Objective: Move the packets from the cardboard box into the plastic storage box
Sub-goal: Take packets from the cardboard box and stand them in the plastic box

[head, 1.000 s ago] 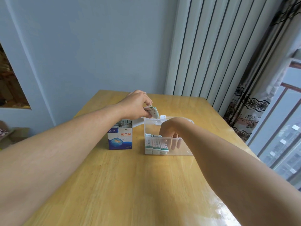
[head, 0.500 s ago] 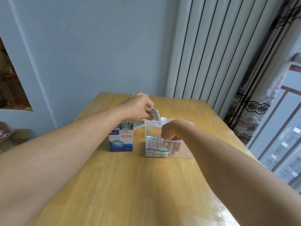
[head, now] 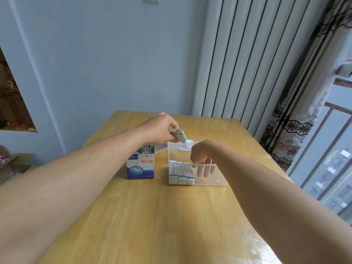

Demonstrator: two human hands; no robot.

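A blue and white cardboard box [head: 140,168] stands open on the wooden table [head: 152,216], with several packets showing at its top. Right of it sits a clear plastic storage box [head: 213,180] with its lid open. Several white and green packets [head: 181,173] stand in a row against its left wall. My left hand [head: 160,128] pinches a small bunch of packets [head: 180,136] above the storage box's back left corner. My right hand [head: 202,155] reaches down into the storage box, fingers straight and pointing down beside the row of packets.
A blue wall and a white ribbed panel rise behind the table's far edge. A patterned curtain [head: 285,141] and a window stand at the right. A cardboard carton [head: 15,164] lies on the floor at the left.
My left hand with its packets has stayed above the storage box's back left corner. My right hand has stayed inside the box. The camera has tilted up a little.
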